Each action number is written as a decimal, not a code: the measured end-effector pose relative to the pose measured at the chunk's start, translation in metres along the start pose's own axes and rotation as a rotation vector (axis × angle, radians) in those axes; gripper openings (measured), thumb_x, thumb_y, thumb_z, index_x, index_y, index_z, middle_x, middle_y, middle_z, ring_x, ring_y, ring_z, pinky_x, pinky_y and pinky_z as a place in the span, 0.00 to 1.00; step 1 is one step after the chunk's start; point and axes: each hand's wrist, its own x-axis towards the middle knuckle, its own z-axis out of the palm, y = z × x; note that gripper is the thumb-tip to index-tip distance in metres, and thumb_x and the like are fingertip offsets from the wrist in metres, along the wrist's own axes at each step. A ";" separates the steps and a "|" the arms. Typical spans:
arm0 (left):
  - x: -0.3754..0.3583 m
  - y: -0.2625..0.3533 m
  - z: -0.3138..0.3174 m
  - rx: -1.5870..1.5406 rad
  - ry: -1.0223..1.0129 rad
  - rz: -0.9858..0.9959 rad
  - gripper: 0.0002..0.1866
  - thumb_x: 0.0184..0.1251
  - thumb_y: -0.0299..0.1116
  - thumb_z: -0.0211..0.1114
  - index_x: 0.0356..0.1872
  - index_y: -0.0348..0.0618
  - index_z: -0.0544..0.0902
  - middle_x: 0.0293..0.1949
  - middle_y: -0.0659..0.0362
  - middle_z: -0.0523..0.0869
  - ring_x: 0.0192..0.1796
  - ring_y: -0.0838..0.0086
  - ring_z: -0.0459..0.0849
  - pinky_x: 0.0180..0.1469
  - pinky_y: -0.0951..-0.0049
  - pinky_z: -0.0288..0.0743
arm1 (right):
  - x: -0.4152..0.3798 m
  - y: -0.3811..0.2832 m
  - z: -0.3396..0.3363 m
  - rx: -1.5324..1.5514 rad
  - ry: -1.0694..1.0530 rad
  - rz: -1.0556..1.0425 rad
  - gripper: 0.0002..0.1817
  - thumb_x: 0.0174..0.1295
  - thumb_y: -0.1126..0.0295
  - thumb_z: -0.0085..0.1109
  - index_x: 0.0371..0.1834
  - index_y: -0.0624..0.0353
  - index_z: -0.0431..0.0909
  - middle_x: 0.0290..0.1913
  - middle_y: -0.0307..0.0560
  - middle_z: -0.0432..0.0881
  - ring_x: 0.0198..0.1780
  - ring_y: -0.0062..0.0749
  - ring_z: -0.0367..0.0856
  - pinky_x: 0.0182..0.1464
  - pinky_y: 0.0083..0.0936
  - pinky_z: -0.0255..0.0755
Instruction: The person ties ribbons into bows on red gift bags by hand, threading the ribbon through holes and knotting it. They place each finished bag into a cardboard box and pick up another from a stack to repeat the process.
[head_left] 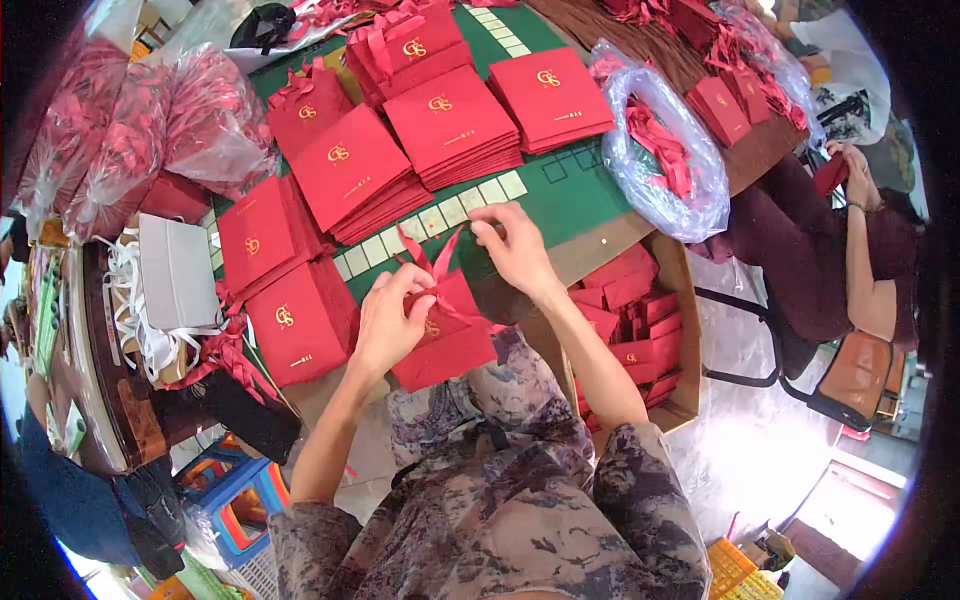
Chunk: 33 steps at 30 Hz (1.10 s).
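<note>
In front of my body a red gift bag [450,355] with a gold logo hangs near the table's edge. My left hand [392,312] is closed in a pinch on the red ribbon [441,262] at the top of this bag, where the strands cross. Up and to the right, my right hand [518,250] has thumb and forefinger pinched together at the end of a ribbon strand. Part of the bag is hidden behind my left fingers. Just beyond both hands lies a stack of red bags [352,170] with gold logos.
More stacks of red bags [452,125] cover the green tabletop [560,200]. A plastic bag of ribbons [665,150] sits at right, above a cardboard box [685,345] of red bags. Filled plastic bags [215,120] stand at left. A co-worker's hands [856,175] show at far right.
</note>
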 end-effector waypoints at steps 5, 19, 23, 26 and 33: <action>0.005 -0.021 -0.001 0.015 0.015 -0.062 0.10 0.59 0.25 0.70 0.42 0.40 0.81 0.36 0.55 0.86 0.39 0.68 0.87 0.46 0.69 0.79 | -0.063 -0.021 -0.038 -0.121 0.064 -0.087 0.08 0.67 0.71 0.64 0.43 0.63 0.83 0.41 0.45 0.83 0.36 0.26 0.82 0.38 0.23 0.76; -0.023 0.012 -0.004 0.082 0.247 0.061 0.08 0.60 0.27 0.69 0.41 0.43 0.84 0.42 0.53 0.84 0.49 0.55 0.79 0.53 0.60 0.73 | -0.135 -0.014 -0.025 -0.397 0.089 -0.143 0.10 0.58 0.78 0.70 0.40 0.61 0.80 0.37 0.42 0.80 0.33 0.27 0.81 0.37 0.24 0.75; -0.066 0.027 0.010 -0.282 0.068 -0.121 0.13 0.66 0.29 0.70 0.51 0.43 0.85 0.42 0.57 0.88 0.44 0.73 0.85 0.46 0.71 0.77 | -0.125 -0.048 -0.017 0.187 0.035 0.210 0.05 0.66 0.77 0.65 0.41 0.61 0.77 0.34 0.35 0.80 0.36 0.16 0.79 0.37 0.17 0.74; -0.086 0.039 0.023 -0.413 -0.038 -0.241 0.17 0.68 0.28 0.69 0.57 0.40 0.84 0.46 0.57 0.89 0.47 0.79 0.85 0.49 0.74 0.79 | -0.114 -0.056 0.011 0.499 -0.023 0.256 0.06 0.67 0.78 0.63 0.43 0.60 0.76 0.36 0.33 0.80 0.37 0.14 0.79 0.39 0.15 0.73; -0.108 0.004 0.029 -0.492 0.092 -0.403 0.15 0.72 0.26 0.64 0.56 0.35 0.83 0.44 0.59 0.90 0.46 0.81 0.85 0.51 0.75 0.79 | -0.107 -0.060 0.049 0.500 -0.065 0.229 0.07 0.67 0.79 0.63 0.42 0.61 0.74 0.37 0.33 0.79 0.37 0.12 0.77 0.39 0.15 0.73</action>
